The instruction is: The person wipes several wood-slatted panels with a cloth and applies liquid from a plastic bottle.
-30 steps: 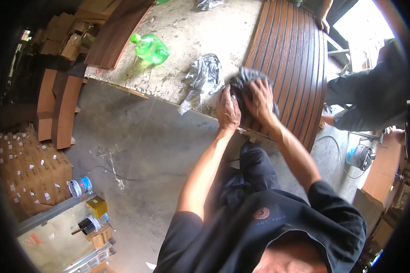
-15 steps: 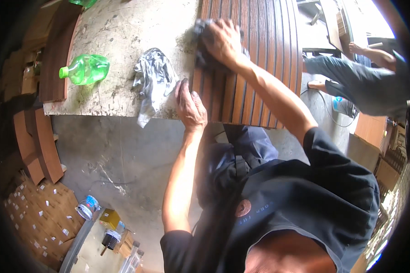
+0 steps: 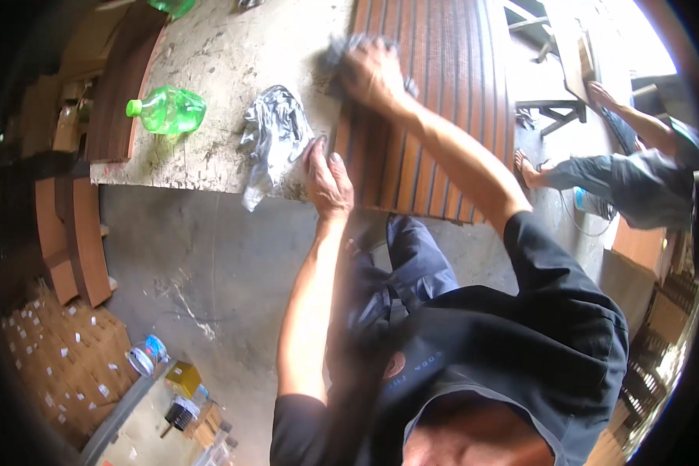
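A slatted brown wooden panel [image 3: 435, 101] with dark grooves lies on a paint-stained worktop [image 3: 233, 39]. My right hand [image 3: 373, 76] presses a crumpled dark grey rag [image 3: 338, 53] onto the panel's left side, fingers closed over it; hand and rag are slightly blurred. Nearer me, my left hand [image 3: 331, 180] rests against the panel's left edge close to its front corner. Its fingers are stretched out and it holds nothing. Just left of that hand lies a pale grey, wrinkled cloth [image 3: 274, 140], drooping over the worktop's front edge.
A green plastic bottle [image 3: 171, 110] lies on its side on the worktop, near a dark wooden board [image 3: 124, 85]. At right, a co-worker [image 3: 637, 179] is beside another bench. Brown boards [image 3: 78, 241], a cardboard stack [image 3: 66, 357] and a paint bucket [image 3: 147, 354] stand at lower left.
My right hand has slid the rag a little leftward across the panel, toward its left edge. My left hand stays by the panel's edge. The view has shifted slightly, and the co-worker's legs have moved.
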The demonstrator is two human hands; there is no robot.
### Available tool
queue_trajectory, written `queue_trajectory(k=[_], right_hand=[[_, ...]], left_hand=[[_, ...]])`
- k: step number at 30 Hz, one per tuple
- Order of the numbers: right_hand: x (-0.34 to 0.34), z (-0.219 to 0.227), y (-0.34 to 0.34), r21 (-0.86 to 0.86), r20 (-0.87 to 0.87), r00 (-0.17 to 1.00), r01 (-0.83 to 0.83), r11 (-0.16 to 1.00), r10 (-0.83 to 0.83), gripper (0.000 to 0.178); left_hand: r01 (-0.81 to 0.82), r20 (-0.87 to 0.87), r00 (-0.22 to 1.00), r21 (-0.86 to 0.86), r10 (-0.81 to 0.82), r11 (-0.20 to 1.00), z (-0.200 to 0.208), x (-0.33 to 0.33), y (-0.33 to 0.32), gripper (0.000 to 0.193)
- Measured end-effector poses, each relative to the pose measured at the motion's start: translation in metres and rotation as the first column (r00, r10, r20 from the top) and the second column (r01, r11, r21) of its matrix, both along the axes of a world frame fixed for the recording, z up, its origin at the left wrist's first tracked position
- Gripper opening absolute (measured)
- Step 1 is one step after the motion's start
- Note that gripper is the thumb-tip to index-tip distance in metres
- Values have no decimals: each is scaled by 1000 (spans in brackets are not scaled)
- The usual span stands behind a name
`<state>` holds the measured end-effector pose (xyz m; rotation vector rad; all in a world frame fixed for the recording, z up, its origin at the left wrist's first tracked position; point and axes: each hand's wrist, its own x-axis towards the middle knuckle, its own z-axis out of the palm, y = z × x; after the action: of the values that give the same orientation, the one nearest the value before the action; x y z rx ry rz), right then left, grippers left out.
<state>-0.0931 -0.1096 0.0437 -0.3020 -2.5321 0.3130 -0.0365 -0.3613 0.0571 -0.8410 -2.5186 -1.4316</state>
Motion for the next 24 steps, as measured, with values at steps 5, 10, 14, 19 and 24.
queue_trajectory(k=[5, 10, 14, 19, 24], right_hand=[[144, 44, -152, -284, 47, 972, -210, 936, 232, 27], [252, 78, -181, -994, -103, 963, -106, 1, -247, 29], [266, 114, -187, -752, -207, 887, -414, -513, -412, 39], [248, 132, -176, -674, -367, 886, -463, -576, -282, 59], [217, 98, -140, -661, 86, 986, 162, 732, -141, 60]], left_hand=[[-18, 148, 989, 111, 2, 994, -14, -20, -30, 42], [71, 519, 785, 467, -338, 882, 57, 74, -36, 53], [396, 514, 611, 460, -602, 795, 106, 137, -42, 77], [435, 437, 651, 455, -621, 777, 125, 118, -17, 81], [398, 390, 778, 300, -492, 867, 80, 69, -3, 75]])
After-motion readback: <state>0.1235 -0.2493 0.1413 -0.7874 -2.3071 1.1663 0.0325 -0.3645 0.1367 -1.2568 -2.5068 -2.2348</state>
